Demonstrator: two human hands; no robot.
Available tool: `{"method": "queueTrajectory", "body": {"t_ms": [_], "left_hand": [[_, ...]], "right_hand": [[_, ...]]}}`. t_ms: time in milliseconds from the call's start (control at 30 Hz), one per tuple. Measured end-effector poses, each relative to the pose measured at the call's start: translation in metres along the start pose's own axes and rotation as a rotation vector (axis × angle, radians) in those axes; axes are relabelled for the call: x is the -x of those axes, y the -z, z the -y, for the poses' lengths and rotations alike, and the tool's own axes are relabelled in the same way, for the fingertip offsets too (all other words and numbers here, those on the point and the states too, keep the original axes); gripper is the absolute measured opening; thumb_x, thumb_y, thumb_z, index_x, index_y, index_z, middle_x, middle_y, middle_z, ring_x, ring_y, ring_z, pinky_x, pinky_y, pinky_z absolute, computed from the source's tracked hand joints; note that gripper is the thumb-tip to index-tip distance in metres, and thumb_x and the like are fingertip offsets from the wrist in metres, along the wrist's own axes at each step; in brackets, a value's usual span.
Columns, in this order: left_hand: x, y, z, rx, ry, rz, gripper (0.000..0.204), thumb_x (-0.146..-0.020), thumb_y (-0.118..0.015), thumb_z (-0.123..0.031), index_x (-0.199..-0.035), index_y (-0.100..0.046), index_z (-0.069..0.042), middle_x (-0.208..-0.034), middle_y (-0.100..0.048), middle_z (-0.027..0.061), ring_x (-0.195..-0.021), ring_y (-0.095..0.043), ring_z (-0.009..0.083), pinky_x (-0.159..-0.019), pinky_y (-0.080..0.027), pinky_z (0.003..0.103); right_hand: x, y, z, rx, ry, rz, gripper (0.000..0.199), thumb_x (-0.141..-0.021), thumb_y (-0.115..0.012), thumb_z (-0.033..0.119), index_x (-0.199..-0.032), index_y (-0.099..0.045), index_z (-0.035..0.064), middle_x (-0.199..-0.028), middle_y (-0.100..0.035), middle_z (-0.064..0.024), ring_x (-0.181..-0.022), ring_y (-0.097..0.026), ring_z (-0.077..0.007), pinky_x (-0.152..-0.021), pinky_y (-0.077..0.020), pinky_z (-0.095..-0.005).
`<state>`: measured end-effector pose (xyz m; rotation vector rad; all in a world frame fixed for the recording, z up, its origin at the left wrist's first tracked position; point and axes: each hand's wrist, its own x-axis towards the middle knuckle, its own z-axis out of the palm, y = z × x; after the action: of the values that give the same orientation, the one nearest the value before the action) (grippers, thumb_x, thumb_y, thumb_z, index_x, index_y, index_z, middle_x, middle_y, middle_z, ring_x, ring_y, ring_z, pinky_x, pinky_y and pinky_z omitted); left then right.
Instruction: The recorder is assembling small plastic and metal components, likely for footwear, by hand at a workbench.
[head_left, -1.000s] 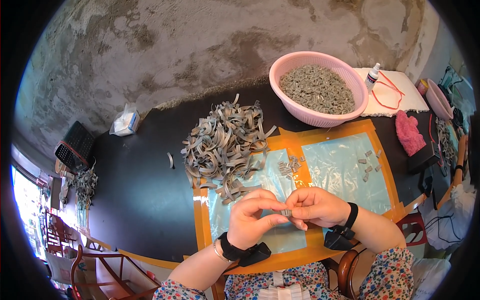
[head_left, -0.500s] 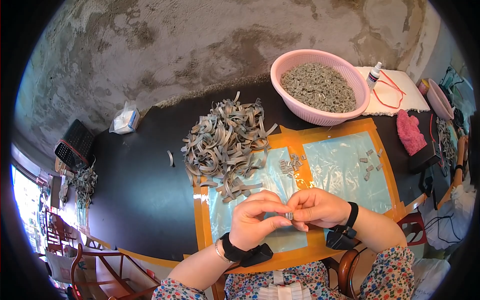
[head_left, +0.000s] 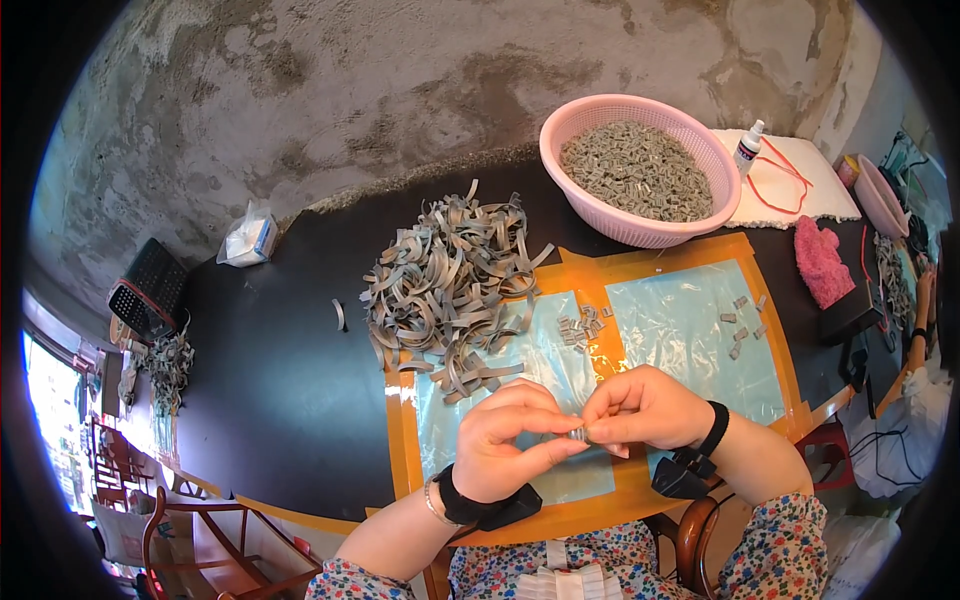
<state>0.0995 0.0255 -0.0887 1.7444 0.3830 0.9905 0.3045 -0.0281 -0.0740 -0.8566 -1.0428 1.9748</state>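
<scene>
Between the fingertips of both hands is a small grey ridged piece, mostly covered by the fingers. My left hand pinches it from the left with thumb and index finger. From the right, the thumb and fingers of my right hand close on its other side. Both hands hover above the near part of a light blue sheet edged with orange tape. Just beyond them lies a small cluster of grey pieces. To its left rises a large heap of curved grey strips.
A pink basket full of small grey pieces stands at the back. Several loose pieces lie right on the sheet. A white bottle, foam board, pink cloth and tissue pack surround the work area. At far right shows another person's arm.
My right hand has shifted slightly, its knuckles a little higher. The left fingers have turned a bit around the small grey piece. Both hands still pinch it.
</scene>
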Motion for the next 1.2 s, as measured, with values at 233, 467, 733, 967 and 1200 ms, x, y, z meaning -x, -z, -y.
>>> {"method": "queueTrajectory", "body": {"t_ms": [233,467,733,967,1200], "left_hand": [[-0.0013,0.0013,0.0015,0.022,-0.044,0.057,0.022,-0.063,-0.076,0.0,-0.083,-0.067,-0.001,-0.077,-0.06,0.0062,-0.073,-0.055,0.0187,-0.067,-0.043,0.03],[-0.002,0.0017,-0.0001,-0.021,-0.064,0.067,0.021,-0.064,-0.076,0.001,-0.083,-0.067,-0.001,-0.077,-0.059,0.006,-0.074,-0.055,0.0184,-0.066,-0.044,0.03],[-0.0031,0.0007,-0.0028,-0.078,-0.093,0.041,0.022,-0.063,-0.075,0.001,-0.082,-0.066,-0.001,-0.077,-0.059,0.0062,-0.073,-0.055,0.0188,-0.067,-0.044,0.03],[-0.0022,0.0031,-0.0026,-0.111,-0.101,-0.009,0.023,-0.062,-0.075,0.001,-0.083,-0.066,-0.002,-0.077,-0.059,0.0066,-0.073,-0.056,0.0195,-0.066,-0.045,0.031],[-0.0032,0.0001,-0.0024,-0.125,-0.066,0.014,0.023,-0.062,-0.075,0.001,-0.084,-0.066,-0.001,-0.077,-0.059,0.0063,-0.074,-0.056,0.0194,-0.067,-0.045,0.031]], "right_hand": [[-0.0006,-0.0016,-0.003,-0.02,-0.023,0.002,0.015,-0.086,-0.06,0.012,-0.093,-0.06,-0.0014,-0.07,-0.057,-0.0012,-0.057,-0.05,-0.0059,-0.052,-0.0398,-0.0187],[0.0001,-0.0019,-0.0025,-0.012,-0.013,-0.014,0.017,-0.085,-0.063,0.013,-0.093,-0.061,-0.0015,-0.07,-0.058,-0.001,-0.056,-0.049,-0.0053,-0.051,-0.0389,-0.018],[-0.001,-0.0015,-0.0089,-0.012,0.026,-0.026,0.018,-0.086,-0.061,0.013,-0.096,-0.059,-0.0012,-0.073,-0.058,-0.0019,-0.06,-0.052,-0.007,-0.054,-0.0413,-0.0194],[-0.0037,0.0015,-0.0087,-0.091,0.065,0.005,0.015,-0.089,-0.056,0.014,-0.094,-0.056,-0.0004,-0.076,-0.059,-0.0037,-0.066,-0.055,-0.0087,-0.058,-0.0445,-0.0208],[-0.001,0.0002,-0.0089,-0.04,0.04,-0.003,0.016,-0.089,-0.057,0.016,-0.092,-0.056,0.0002,-0.076,-0.059,-0.0035,-0.066,-0.055,-0.0081,-0.057,-0.0442,-0.0203]]}}
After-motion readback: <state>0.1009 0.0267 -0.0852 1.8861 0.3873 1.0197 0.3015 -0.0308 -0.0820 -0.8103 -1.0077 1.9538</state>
